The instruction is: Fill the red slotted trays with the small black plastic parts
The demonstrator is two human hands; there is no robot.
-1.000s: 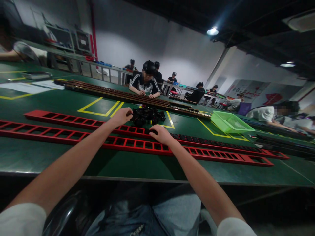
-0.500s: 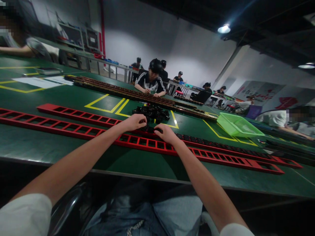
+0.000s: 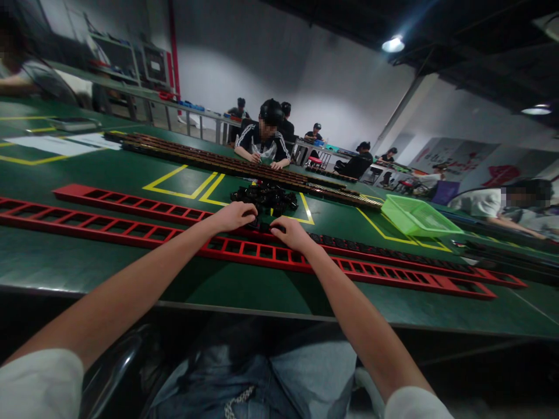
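My left hand (image 3: 238,216) has its fingers curled together over the rear red slotted frame (image 3: 122,201). Just right of it, my right hand (image 3: 289,231) is closed too, thumb and fingertips pinched at the same frame. A small black part (image 3: 262,226) lies between the fingertips, its shape too dark to make out. To the right, black pieces (image 3: 371,254) fill a row of the frame's slots; the slots left of my hands are open. Behind my hands is a heap of black parts (image 3: 273,198). A second red slotted frame (image 3: 257,251) lies nearer to me, under my forearms.
Long brown and black strips (image 3: 209,158) lie across the green table (image 3: 244,291) behind the heap. A light green basket (image 3: 419,218) stands tilted at the right. Paper sheets (image 3: 52,145) lie at the far left. Co-workers sit across the table (image 3: 264,142) and at the right.
The whole view has shifted slightly left and up. My hands stay at the same place on the rear red frame, fingers still closed, with a small change in fingertip position.
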